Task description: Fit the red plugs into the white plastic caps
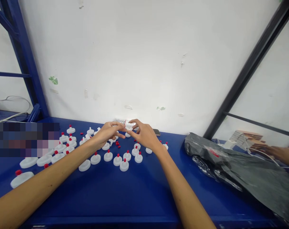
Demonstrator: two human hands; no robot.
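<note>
Both hands meet over the back of the blue table. My right hand (pixel 144 133) is closed, its fingers pinching a small white nozzle cap (pixel 129 128), mostly covered by the fingers. From the other side my left hand (pixel 108 132) brings its thumb and index finger together at the same cap; what sits between those fingertips is too small to make out. Beneath and around them stand several white round caps with nozzles, many with a red tip, such as the nearest white cap (pixel 124 166). Loose red tips (pixel 117 144) lie below my left hand.
A grey plastic bag (pixel 242 173) covers the table's right side. Behind my hands, a clear wrapped packet (pixel 120 121) rests by the wall, with a phone (pixel 156 131) to its right. Another person's hand (pixel 278 153) shows at far right, beyond a black post (pixel 244 76).
</note>
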